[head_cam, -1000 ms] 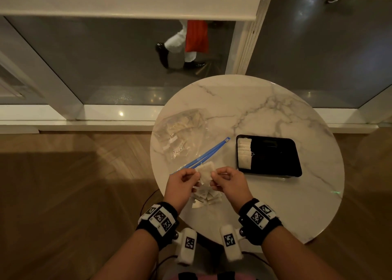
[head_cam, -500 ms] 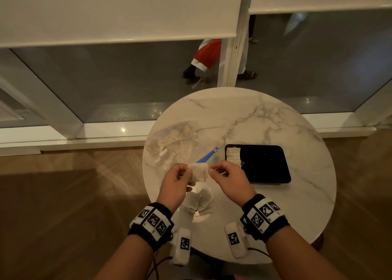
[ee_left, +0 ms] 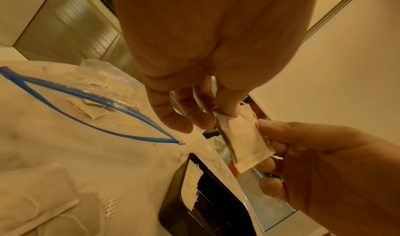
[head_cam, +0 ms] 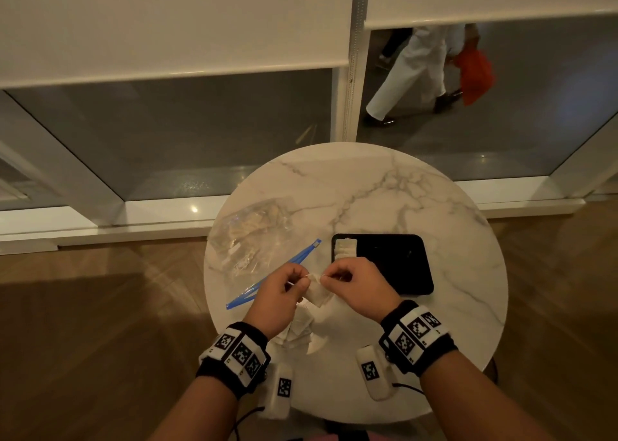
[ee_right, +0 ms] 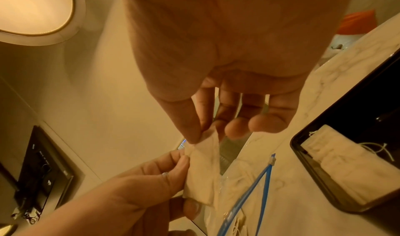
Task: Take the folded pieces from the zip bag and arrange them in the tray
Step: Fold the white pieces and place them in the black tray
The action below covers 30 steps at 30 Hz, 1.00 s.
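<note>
Both hands hold one small white folded piece (head_cam: pixel 316 293) above the near side of the round marble table (head_cam: pixel 384 193). My left hand (head_cam: pixel 282 290) pinches its left top corner and my right hand (head_cam: pixel 347 282) pinches its right top corner. In the left wrist view the piece (ee_left: pixel 244 140) hangs between thumb and fingers. The right wrist view shows the piece (ee_right: pixel 203 169) hanging down. The clear zip bag (head_cam: pixel 254 240) with a blue zip strip (head_cam: pixel 277 275) lies open at the left, several pieces inside. The black tray (head_cam: pixel 394 263) sits right of the hands, with a few pieces (head_cam: pixel 345 250) at its left end.
A loose pile of white pieces (head_cam: pixel 301 332) lies on the table under my hands, near the front edge. Behind the table is a glass wall with a white frame post (head_cam: pixel 349 106); a person (head_cam: pixel 418 73) with an orange bag walks past outside. Wood floor surrounds the table.
The head view has tilted up and shifted. The piece, held flat between both hands before, now hangs from its top corners. The passer-by outside has moved to the right.
</note>
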Tool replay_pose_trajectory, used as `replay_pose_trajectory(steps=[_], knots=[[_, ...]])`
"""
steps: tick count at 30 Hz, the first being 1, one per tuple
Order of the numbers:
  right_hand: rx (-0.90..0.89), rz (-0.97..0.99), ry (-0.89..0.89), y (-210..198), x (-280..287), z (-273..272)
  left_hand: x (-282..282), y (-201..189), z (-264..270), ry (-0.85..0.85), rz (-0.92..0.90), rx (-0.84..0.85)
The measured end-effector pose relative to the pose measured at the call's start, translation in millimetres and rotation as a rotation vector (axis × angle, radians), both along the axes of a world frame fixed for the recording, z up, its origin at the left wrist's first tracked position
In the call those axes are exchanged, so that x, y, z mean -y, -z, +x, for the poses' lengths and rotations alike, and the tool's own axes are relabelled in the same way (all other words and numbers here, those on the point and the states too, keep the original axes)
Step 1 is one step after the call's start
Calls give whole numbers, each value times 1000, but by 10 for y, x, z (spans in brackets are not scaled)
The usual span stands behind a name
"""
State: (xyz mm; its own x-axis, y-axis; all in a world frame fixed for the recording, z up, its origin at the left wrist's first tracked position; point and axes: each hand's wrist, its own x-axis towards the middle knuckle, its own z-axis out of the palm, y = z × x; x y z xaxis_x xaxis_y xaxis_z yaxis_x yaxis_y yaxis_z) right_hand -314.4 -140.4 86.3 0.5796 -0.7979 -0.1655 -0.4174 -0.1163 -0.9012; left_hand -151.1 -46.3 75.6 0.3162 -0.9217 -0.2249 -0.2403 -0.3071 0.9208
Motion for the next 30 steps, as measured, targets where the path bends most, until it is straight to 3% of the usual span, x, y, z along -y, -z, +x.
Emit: replay_pose_trajectory(steps=[7,12,16,19,25,30], knots=[[-45,26,-50,53,126,-193,131,72,-170,-31,-14,25],[-189,-164,311,212,341,-389,178,174,-235,-241,7,-24],[-210,-87,109,282,405,-451,187,262,-260,-231,64,4],[-213,-145,172,334,492,-495,229,309,-302,-217,97,1],[-407,-187,-97,448,592,-448,362,291,-433,-105,110,25],[-323,-117,-210,463,619,-415,506,419,-524,5,113,78]])
